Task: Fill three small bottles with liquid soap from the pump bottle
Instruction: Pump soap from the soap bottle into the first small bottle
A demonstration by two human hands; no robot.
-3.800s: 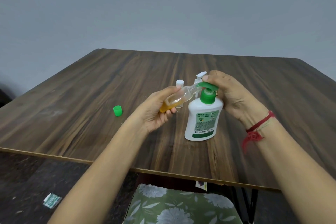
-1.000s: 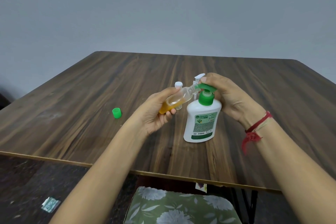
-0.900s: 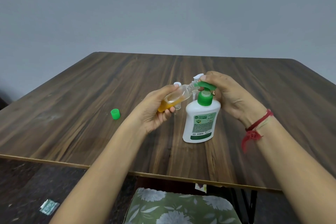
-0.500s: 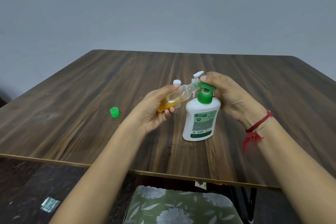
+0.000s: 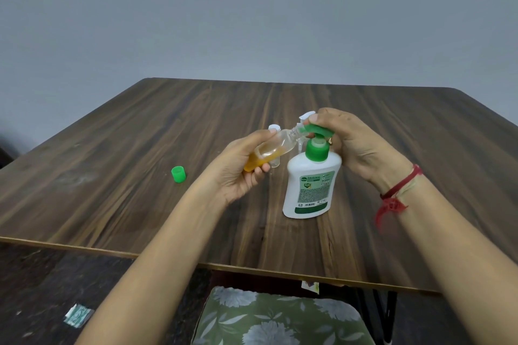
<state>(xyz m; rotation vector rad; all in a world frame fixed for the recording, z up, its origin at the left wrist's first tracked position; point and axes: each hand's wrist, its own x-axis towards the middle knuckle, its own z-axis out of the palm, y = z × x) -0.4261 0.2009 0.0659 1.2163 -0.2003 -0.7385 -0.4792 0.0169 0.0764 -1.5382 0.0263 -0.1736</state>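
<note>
Green cap point(image 5: 178, 173): lies loose at nine o'clock from the pump bottle, well apart from both hands; we take it for the open bottle's own.
Left hand point(image 5: 241, 169): fingers and thumb are curled round the small bottle, holding it tilted with its mouth toward two o'clock.
Small bottle point(image 5: 276, 147): clear and uncapped, with amber soap pooled in its lower end, roughly half full by our reckoning; its mouth meets the green spout.
Step in hand: we judge one bottle is being filled. We should seat the mouth snugly on the spout, press in slow, full strokes, and hold the base low so the soap runs down.
White cap point(image 5: 274, 128): peeks out just behind the left fingers; a second white cap point(image 5: 307, 115) shows at twelve o'clock of the pump. We cannot tell what those bottles hold.
Pump bottle point(image 5: 309, 185): white, green-labelled, upright on the table.
Right hand point(image 5: 356, 145): draped over the pump head point(image 5: 316, 129), fingers curled onto it; a red thread point(image 5: 399, 190) circles the wrist.
Risk: a skewed push could tip the bottle.
Table point(image 5: 112, 154): dark wood grain.
Room: a plain grey wall point(image 5: 252, 8) at twelve o'clock, a floral cushion point(image 5: 280, 319) at six, and a small wrapper point(image 5: 78, 315) on the floor at seven.
</note>
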